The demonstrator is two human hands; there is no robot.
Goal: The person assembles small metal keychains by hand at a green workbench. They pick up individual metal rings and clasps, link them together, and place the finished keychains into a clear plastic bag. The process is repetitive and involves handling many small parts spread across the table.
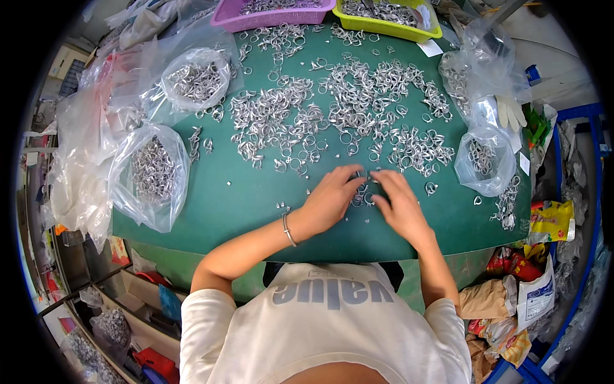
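Over the near middle of the green table, my two hands are close together. My left hand, with a bangle on its wrist, pinches a small silver-coloured metal ring between thumb and forefinger. My right hand is just to the right, its fingers curved and its thumb held apart from them. Below my fingertips lie a few more rings, partly hidden by the hands. Beyond them spreads a large loose pile of similar rings, with another dense pile to its right.
Clear plastic bags of rings stand at the left, farther left-back and at the right. A purple basket and a yellow-green basket stand at the far edge. Small loose bits lie near my left wrist.
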